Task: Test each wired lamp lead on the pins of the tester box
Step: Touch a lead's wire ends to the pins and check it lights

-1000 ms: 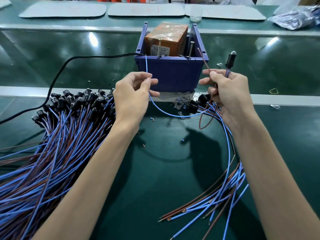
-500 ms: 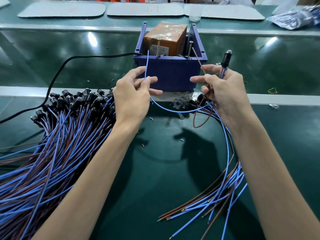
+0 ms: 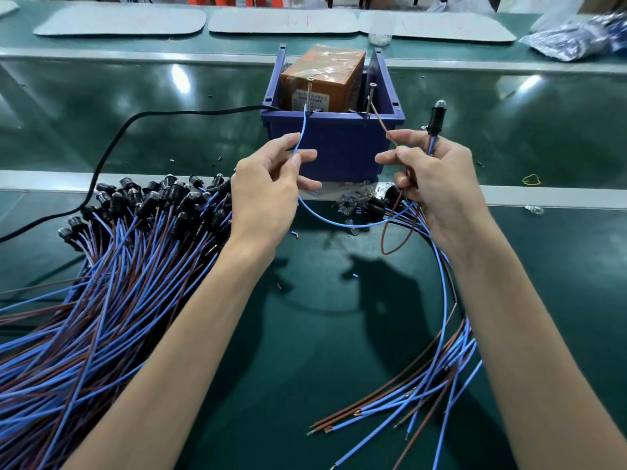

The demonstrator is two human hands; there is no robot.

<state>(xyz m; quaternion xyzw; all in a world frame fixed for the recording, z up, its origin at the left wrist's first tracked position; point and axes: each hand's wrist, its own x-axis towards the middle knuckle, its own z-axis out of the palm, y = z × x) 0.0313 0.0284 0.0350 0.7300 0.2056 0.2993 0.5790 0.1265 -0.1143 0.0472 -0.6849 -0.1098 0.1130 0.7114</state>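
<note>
Blue plastic coats the thin blue wire (image 3: 302,130) that the thumb and forefinger of the left hand (image 3: 268,195) pinch, the other fingers loosely curled beneath. The wire climbs from the pinch to the left steel screw pin (image 3: 308,95); its tip lies at the pin's lower part, though contact cannot be told. The right hand (image 3: 441,191) pinches a thin brown wire (image 3: 383,124) between thumb and forefinger, and its end slants up to the right steel screw pin (image 3: 371,100). From the same fist a black tubular lamp holder (image 3: 435,118) with a clear bulb at its top stands upright; whether it glows cannot be told. The blue wire sags in a loop between the hands; the brown one loops below the right palm.

Both pins stand upright at the front rim of the dark blue plastic tester box (image 3: 339,150), which holds an orange taped block (image 3: 322,76) and sits beyond a pale metal strip (image 3: 543,198), just past the fingertips. Between the forearms the green bench mat (image 3: 305,351) lies open. A dense heap of blue and brown leads (image 3: 135,266) with black holders crowds the left forearm; a smaller bunch (image 3: 424,385) fans under the right wrist.
</note>
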